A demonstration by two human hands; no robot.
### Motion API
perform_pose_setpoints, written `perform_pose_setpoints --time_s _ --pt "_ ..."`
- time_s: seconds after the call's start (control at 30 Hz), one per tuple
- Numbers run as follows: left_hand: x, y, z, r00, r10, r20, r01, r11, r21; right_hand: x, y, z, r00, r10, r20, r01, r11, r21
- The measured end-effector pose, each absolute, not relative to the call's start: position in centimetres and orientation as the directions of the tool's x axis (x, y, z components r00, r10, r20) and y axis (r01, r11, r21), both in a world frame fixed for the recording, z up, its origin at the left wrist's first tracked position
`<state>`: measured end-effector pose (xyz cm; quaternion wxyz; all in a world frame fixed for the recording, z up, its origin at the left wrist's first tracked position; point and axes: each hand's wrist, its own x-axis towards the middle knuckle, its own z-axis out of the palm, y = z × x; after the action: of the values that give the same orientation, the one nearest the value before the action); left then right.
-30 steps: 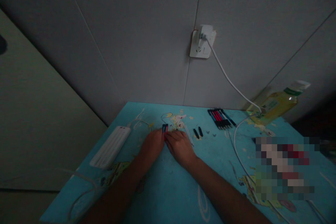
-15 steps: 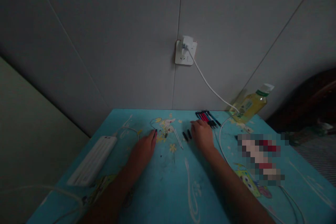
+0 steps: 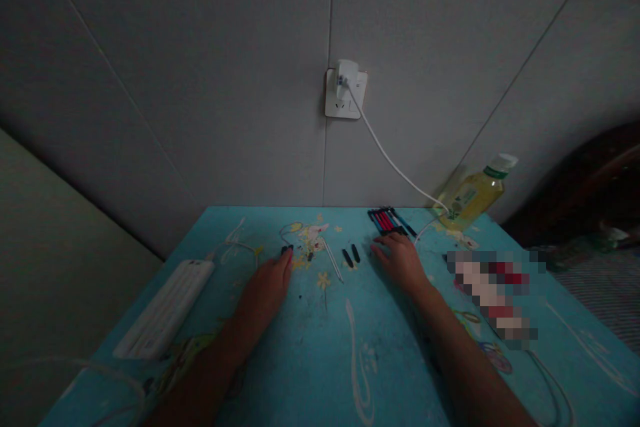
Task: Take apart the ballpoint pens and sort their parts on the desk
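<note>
My left hand [image 3: 267, 281] rests on the table, its fingers closed around small pen parts [image 3: 287, 249]; only dark ends and a bit of red show past the fingertips. Over to the right, my right hand [image 3: 400, 259] hovers low with fingers apart and nothing visible in it. Its fingertips are just in front of a row of pens [image 3: 387, 220] with black, red and blue bodies. Between the hands lie two short black pen pieces [image 3: 351, 255], side by side. Left of these are thin white pen refills [image 3: 332, 260], lying at a slant.
A white power strip [image 3: 165, 310] lies at the left on the blue patterned table [image 3: 300, 360]. A bottle of yellow drink [image 3: 473, 200] stands at the back right. From the wall charger [image 3: 346, 80] a white cable [image 3: 385, 150] runs down. A blurred-out object [image 3: 493, 297] lies at the right.
My right hand has drawn slightly to the right, away from the two black pieces, and its fingers have spread. My left hand stays about where it was. The view has shifted a little.
</note>
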<state>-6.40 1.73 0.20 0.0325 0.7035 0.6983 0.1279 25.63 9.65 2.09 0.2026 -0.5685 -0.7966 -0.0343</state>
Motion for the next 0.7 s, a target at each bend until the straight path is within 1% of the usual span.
perform_pose_setpoints --time_s 0.1,0.17,0.23,0.33,0.4,0.47,0.57,0.7 --pt "-5.9 1.5 0.6 -0.016 0.975 0.223 0.982 -0.027 0.188 24.4 8.6 2.5 -0.363 0.857 0.366 0.884 0.441 -0.157" --pt "-5.5 1.2 0.8 0.011 0.958 0.285 0.977 -0.072 0.202 23.6 7.9 2.8 -0.434 0.828 0.355 0.854 0.504 -0.129" --pt "-5.0 0.9 1.0 0.081 0.936 0.342 0.958 -0.168 0.234 22.8 7.4 3.0 -0.511 0.796 0.326 0.818 0.566 -0.101" --pt "-3.9 0.4 1.4 0.252 0.885 0.391 0.891 -0.37 0.263 22.0 7.1 3.1 -0.571 0.766 0.295 0.784 0.615 -0.08" --pt "-2.8 0.0 1.7 0.341 0.852 0.398 0.84 -0.466 0.278 21.9 7.2 2.9 -0.578 0.762 0.292 0.779 0.622 -0.081" --pt "-1.4 -0.3 1.8 0.393 0.83 0.395 0.806 -0.518 0.286 21.8 7.3 2.7 -0.575 0.762 0.299 0.78 0.62 -0.079" --pt "0.4 -0.2 1.6 0.438 0.814 0.382 0.789 -0.552 0.27 21.7 7.3 2.5 -0.549 0.778 0.305 0.804 0.591 -0.06" --pt "1.6 0.4 1.0 0.437 0.808 0.396 0.785 -0.558 0.271 21.2 6.9 2.6 -0.513 0.809 0.288 0.84 0.542 -0.027"
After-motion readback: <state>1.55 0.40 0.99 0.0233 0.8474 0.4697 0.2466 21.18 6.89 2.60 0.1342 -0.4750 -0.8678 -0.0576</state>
